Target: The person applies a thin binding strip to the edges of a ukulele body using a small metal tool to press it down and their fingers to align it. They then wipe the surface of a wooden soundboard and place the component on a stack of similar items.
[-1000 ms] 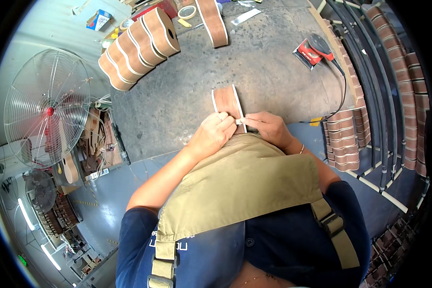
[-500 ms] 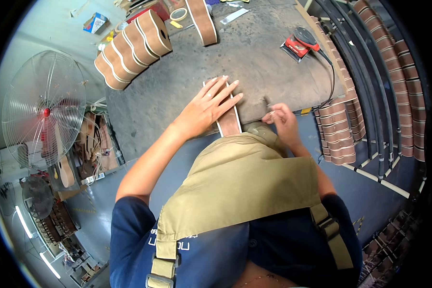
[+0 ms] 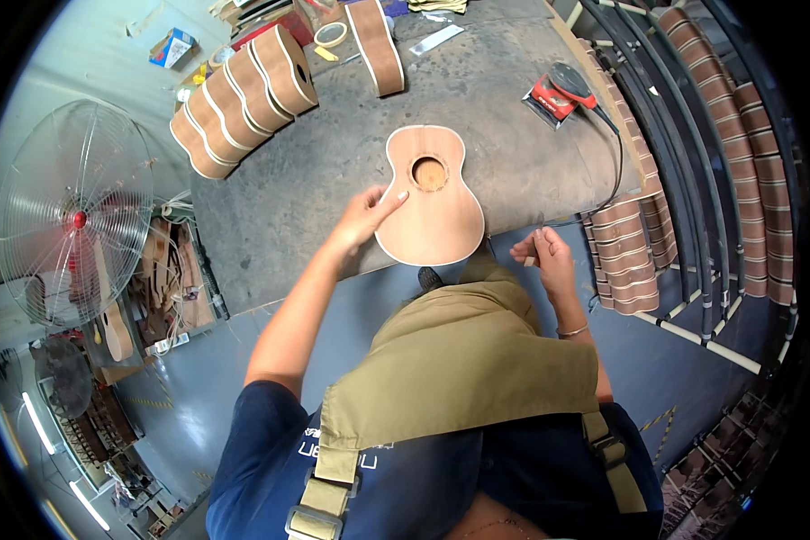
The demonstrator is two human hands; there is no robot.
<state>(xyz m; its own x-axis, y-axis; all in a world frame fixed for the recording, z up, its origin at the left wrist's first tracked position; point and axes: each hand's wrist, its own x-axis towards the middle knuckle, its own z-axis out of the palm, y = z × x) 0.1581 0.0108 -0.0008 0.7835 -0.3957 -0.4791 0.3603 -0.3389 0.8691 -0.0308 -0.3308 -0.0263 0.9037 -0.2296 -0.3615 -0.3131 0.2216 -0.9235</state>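
A pale wooden ukulele body (image 3: 432, 211) with a white-edged outline and a round sound hole lies face up on the workbench (image 3: 288, 207), close to its front edge. My left hand (image 3: 366, 216) grips its left side at the waist, thumb over the top, the other fingers at the side and partly hidden. To the right of the body, just off the bench edge, my right hand (image 3: 546, 255) is closed with a small tan piece (image 3: 531, 261) between thumb and fingers. What that piece is, I cannot make out.
A row of ukulele bodies (image 3: 243, 103) stands at the back left, with another body (image 3: 377, 49) beside it. A red sander (image 3: 558, 92) with a trailing cord sits at the right. Racks of bodies (image 3: 625, 243) line the right side; a large fan (image 3: 79, 216) stands left.
The ukulele body has gone from standing on its edge to lying face up. My left hand moved down to its left side; my right hand shifted slightly right and down, away from it.
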